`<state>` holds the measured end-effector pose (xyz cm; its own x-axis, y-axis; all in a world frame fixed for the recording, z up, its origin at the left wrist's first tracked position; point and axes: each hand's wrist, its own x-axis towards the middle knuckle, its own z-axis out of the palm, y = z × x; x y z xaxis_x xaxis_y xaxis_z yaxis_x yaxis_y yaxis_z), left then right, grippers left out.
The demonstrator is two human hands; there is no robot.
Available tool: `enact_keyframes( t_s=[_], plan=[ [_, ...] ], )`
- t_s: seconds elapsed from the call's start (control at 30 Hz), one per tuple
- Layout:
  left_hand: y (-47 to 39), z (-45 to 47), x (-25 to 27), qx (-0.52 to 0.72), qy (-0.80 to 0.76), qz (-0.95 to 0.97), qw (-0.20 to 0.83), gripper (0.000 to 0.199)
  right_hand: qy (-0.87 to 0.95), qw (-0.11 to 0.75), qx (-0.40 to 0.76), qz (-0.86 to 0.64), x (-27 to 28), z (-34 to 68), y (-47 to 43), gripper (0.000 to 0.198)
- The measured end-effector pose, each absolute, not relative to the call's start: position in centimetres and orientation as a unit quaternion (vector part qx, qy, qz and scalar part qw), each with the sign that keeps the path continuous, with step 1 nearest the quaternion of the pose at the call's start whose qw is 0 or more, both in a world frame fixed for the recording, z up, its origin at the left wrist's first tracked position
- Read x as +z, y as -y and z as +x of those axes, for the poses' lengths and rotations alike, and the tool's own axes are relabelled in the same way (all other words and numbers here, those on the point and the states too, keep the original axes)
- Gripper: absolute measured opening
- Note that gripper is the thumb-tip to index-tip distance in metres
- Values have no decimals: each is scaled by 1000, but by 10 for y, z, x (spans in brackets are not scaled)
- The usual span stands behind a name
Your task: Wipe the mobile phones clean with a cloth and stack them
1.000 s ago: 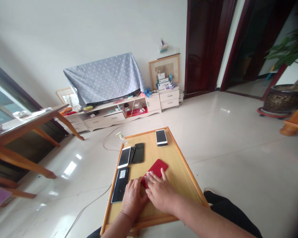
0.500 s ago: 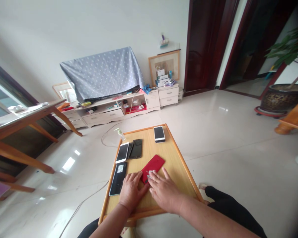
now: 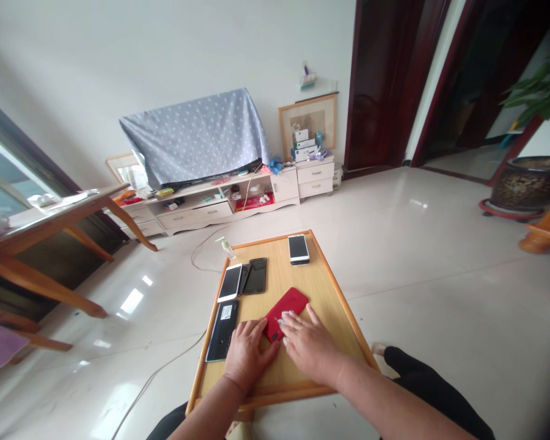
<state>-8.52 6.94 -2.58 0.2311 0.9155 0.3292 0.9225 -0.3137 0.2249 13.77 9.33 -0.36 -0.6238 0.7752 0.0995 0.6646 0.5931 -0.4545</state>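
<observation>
A red phone (image 3: 289,304) lies back side up and slanted on the small wooden table, its camera end toward me. My left hand (image 3: 249,349) steadies that near end, fingertips at the left edge and thumb at the lower corner. Over the phone's back, my right hand (image 3: 309,341) presses a small crumpled white wipe (image 3: 284,318) under its fingertips; most of the wipe is hidden. Left of my left hand is a dark phone with a white label (image 3: 222,330). Beyond it lie a white phone (image 3: 230,283) and a black phone (image 3: 255,276), with another dark one partly covered between them.
The table (image 3: 334,278) has a raised wooden rim. A stack of phones (image 3: 299,249) sits at its far right, and a pump bottle (image 3: 227,247) at the far left corner. Cables (image 3: 158,370) run over the floor. A TV cabinet (image 3: 201,214) stands against the wall.
My right hand has slid the wipe slightly up the red phone's back, toward the far end. My left hand keeps its place at the near end. The whole view has shifted a little.
</observation>
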Motion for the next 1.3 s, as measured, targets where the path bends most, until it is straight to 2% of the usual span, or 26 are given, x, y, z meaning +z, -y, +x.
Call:
enact_keyframes(
  t_s=[0.13, 0.37, 0.57, 0.8, 1.03, 1.3],
  plan=[
    [-69, -86, -25, -210, 584, -784, 10, 48, 831, 129, 170, -513, -5, 144, -118, 54],
    [-69, -89, -27, -210, 582, -786, -1, 48, 886, 159, 198, -388, -6, 116, -100, 52],
    [-68, -90, -26, -212, 595, -775, -4, 48, 821, 125, 182, -527, -4, 119, -136, 54],
    [-68, -93, -32, -246, 598, -763, -11, 65, 896, 154, 195, -367, -5, 84, -107, 53],
    [-69, -89, -28, -237, 607, -759, -3, 57, 807, 122, 177, -551, -10, 106, -162, 56],
    [-68, -90, -21, -221, 610, -761, -5, 46, 867, 146, 195, -435, -18, 102, -109, 55]
  ],
)
